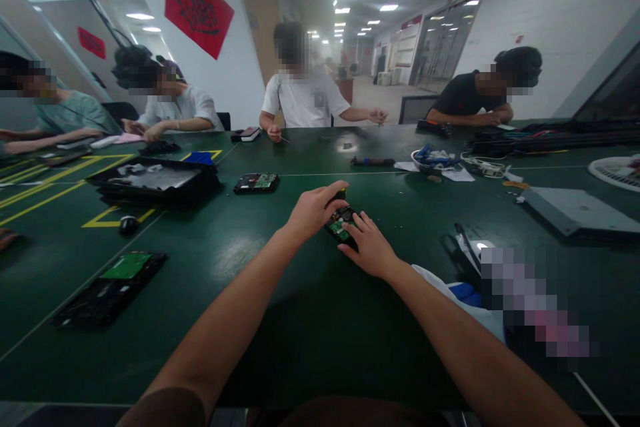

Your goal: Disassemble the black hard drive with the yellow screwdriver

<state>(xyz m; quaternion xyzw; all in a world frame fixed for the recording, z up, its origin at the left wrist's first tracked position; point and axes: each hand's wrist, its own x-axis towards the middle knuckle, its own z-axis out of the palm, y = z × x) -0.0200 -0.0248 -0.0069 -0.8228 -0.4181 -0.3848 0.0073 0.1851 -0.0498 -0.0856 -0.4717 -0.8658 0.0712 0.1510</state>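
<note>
Near the middle of the green table lies a small black device (342, 228) with a green circuit board showing in its casing. My right hand (373, 245) grips it from the right, thumb at its near edge and fingers over its top. Above its far left part, my left hand (313, 212) is closed, with thumb and forefinger around a short dark object with a yellowish edge (340, 194). The left fingers hide most of that object, so I cannot tell its kind. Both hands cover much of the device.
Similar opened devices lie ahead (257, 183) and at left (113, 287). A black tray (155, 180), computer mouse (129, 225), bowl of blue items (434, 159), dark tool (373, 162) and grey flat box (583, 210) surround the workspace. Several people sit across the table.
</note>
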